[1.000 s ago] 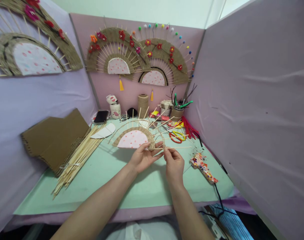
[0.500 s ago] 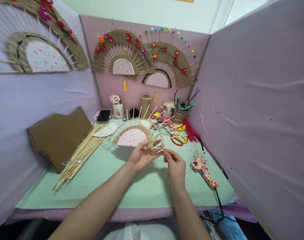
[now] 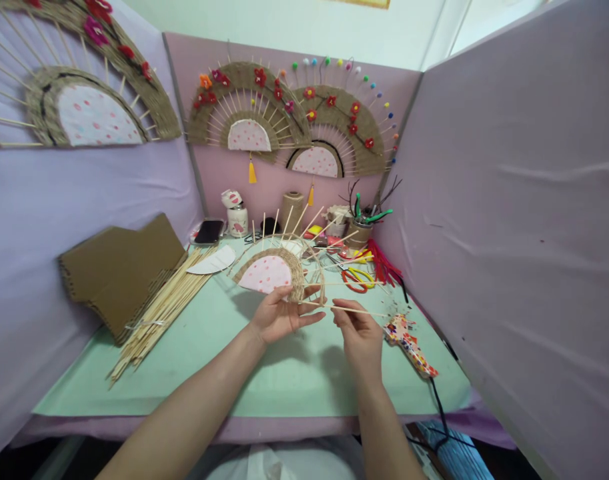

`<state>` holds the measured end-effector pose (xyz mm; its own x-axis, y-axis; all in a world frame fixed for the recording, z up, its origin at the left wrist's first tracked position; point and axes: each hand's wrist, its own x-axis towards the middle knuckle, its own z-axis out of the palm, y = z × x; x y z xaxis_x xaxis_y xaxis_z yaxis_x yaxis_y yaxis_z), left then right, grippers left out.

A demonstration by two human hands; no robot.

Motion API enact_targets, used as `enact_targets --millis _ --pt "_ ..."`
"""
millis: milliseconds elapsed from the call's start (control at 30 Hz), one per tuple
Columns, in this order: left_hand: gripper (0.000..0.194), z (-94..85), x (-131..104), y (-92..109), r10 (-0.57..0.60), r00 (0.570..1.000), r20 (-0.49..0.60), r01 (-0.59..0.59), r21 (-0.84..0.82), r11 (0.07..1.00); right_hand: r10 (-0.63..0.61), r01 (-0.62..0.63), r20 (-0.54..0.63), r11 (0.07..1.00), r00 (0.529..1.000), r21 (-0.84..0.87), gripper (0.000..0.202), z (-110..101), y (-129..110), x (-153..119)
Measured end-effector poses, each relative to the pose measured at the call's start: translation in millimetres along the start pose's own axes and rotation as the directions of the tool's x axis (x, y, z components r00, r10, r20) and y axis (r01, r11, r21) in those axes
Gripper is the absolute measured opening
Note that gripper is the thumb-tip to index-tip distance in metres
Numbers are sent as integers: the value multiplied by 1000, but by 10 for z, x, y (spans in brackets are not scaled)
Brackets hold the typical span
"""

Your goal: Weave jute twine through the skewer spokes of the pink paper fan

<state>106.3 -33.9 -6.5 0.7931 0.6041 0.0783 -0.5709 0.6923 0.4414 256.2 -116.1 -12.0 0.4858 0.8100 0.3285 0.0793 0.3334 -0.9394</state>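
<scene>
Purple walls (image 3: 484, 167) enclosed the green table (image 3: 294, 387); scissors (image 3: 360, 273) and a glue gun (image 3: 410, 347) lay right of the fan (image 3: 271, 272). The left hand (image 3: 278, 317) clasped it midair; the right hand (image 3: 361, 337) was at its lowest stick (image 3: 357, 309), grip unclear.

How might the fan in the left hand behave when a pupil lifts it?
The fan is probably light, its thin sticks set apart. Straight yet slender, they look stiff but might snap. The outer twine, thinly strung, could shift.

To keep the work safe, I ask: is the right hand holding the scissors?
No, the scissors lie on the table, apart from the right hand.
</scene>
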Motion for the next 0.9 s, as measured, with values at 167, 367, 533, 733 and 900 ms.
enact_targets --millis 167,367,533,733,900 --pt "36 -10 -22 -45 -129 990 62 123 101 987 -4 4 -21 1000 1000 10 27 -61 17 62" --pt "35 34 -42 -124 -220 972 84 207 140 968 -57 60 142 998 988 -14 28 -83 26 129" --pt "37 37 -48 -155 -290 954 81 273 168 947 -52 50 109 998 993 25 15 -94 68 149" --pt "39 50 -54 -127 -292 952 90 269 202 942 -70 72 24 994 997 -82 19 -113 65 155" --pt "42 15 -51 -107 -346 932 111 311 248 917 -102 109 54 982 993 -153 18 -131 28 150"
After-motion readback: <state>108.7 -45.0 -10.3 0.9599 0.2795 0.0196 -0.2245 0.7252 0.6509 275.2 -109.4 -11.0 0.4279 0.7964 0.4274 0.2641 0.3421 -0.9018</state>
